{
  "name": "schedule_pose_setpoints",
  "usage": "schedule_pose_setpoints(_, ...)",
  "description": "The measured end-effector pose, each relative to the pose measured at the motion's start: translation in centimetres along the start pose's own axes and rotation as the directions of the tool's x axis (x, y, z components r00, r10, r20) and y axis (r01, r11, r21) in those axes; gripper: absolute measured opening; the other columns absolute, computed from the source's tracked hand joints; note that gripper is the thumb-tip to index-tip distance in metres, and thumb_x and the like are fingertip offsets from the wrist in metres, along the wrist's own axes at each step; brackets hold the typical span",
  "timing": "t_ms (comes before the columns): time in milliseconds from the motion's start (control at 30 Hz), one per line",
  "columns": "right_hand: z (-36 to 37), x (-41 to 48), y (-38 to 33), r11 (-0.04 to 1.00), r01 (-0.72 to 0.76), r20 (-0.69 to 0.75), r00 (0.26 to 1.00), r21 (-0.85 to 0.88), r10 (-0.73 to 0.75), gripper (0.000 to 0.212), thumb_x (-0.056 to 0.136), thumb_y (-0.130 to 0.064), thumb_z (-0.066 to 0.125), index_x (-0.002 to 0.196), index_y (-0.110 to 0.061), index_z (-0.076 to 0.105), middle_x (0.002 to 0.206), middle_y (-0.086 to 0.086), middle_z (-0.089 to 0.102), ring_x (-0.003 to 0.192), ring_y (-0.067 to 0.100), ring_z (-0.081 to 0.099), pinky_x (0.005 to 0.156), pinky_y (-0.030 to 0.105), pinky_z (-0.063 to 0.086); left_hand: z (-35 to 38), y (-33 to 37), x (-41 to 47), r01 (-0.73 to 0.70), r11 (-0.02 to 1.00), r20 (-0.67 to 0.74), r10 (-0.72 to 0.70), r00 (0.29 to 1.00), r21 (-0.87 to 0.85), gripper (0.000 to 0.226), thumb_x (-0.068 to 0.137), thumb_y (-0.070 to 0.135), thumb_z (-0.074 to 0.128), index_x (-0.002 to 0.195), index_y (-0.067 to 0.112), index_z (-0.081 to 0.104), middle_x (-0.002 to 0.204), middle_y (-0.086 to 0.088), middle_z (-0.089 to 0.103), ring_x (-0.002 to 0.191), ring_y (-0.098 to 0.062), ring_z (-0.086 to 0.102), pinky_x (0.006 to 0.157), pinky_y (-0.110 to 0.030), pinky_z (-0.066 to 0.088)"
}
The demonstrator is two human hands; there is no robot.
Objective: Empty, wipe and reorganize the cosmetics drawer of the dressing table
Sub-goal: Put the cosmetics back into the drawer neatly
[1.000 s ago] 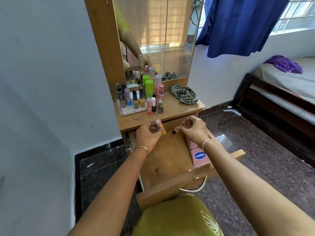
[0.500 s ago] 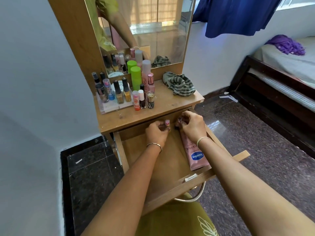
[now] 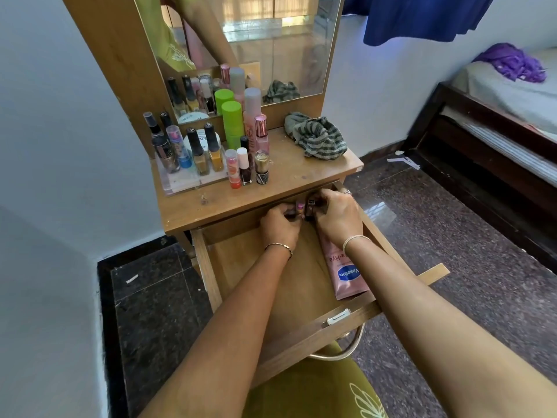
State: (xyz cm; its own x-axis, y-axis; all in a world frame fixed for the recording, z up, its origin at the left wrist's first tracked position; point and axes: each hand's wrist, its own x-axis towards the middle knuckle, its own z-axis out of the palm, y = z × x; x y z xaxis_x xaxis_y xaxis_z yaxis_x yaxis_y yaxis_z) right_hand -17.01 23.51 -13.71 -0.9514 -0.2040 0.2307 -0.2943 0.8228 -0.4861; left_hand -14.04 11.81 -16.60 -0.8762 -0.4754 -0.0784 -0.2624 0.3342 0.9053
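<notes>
The wooden drawer [image 3: 208, 273] of the dressing table stands pulled out. A pink Vaseline tube [image 3: 345, 271] lies along its right side. Both my hands are at the drawer's back, close together under the tabletop edge. My left hand [image 3: 280, 226] grips a small pink-capped cosmetic [image 3: 300, 205]. My right hand [image 3: 337, 220] grips a small dark-capped cosmetic [image 3: 310, 203]. The lower parts of both items are hidden by my fingers.
On the tabletop [image 3: 289, 179] stand several nail polishes and bottles, some in a clear tray [image 3: 180, 182], with two green bottles [image 3: 232, 122] behind. A striped cloth [image 3: 319, 137] lies at the right. A bed [image 3: 497, 116] is at the far right.
Both hands have gone down and back from above the drawer to its rear edge, still holding the small items. The camera has tilted and moved closer.
</notes>
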Motion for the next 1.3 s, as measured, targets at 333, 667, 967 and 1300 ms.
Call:
schedule_pose_setpoints(333,-1.5,-0.7,0.1,0.999,0.007,-0.005,1.000,0.044,-0.007,0.026,0.079,-0.004,0.058,0.100,-0.014,0.069,0.098,0.006,0.070,0.099,0.026,0.055,0.084,0.034,0.048,-0.7,0.4,-0.6,0.016,0.998,-0.004,-0.016,1.000,-0.065,0.026,0.075,0.016,0.078,0.099,0.005,0.072,0.098,-0.010,0.073,0.093,-0.018,0.069,0.089,-0.031,0.054)
schedule_pose_setpoints(667,-3.9,-2.1,-3.2,0.992,0.040,-0.117,0.993,0.123,-0.025,0.021,0.080,-0.018,0.065,0.100,-0.019,0.065,0.099,-0.001,0.067,0.095,0.019,0.058,0.080,0.032,0.050,-5.7,1.7,-4.5,-0.127,0.987,-0.085,0.136,0.987,0.100,0.017,0.078,0.032,0.071,0.066,0.032,0.059,0.059,0.020,0.057,0.061,0.005,0.058,0.053,-0.004,0.040)
schedule_pose_setpoints(967,-4.3,0.1,-9.5,0.971,0.200,-0.055,0.979,0.134,-0.194,0.049,0.091,-0.019,0.058,0.137,-0.031,0.050,0.124,0.003,0.052,0.111,0.020,0.053,0.094,0.035,0.046,-13.3,5.4,-2.7,-0.281,0.936,-0.328,0.339,0.882,0.212,0.032,0.086,0.020,0.064,0.117,0.022,0.059,0.109,-0.005,0.059,0.096,-0.019,0.059,0.086,-0.038,0.054)
schedule_pose_setpoints(1300,-2.9,1.3,-11.0,0.955,0.298,-0.030,0.954,0.017,-0.297,0.043,0.092,-0.008,0.054,0.134,-0.017,0.053,0.125,0.012,0.048,0.110,0.027,0.052,0.093,0.034,0.043,-14.2,6.1,-0.4,-0.262,0.914,-0.219,0.337,0.916,0.310,0.033,0.087,0.027,0.065,0.120,0.027,0.060,0.118,-0.007,0.051,0.104,-0.024,0.056,0.087,-0.037,0.053)
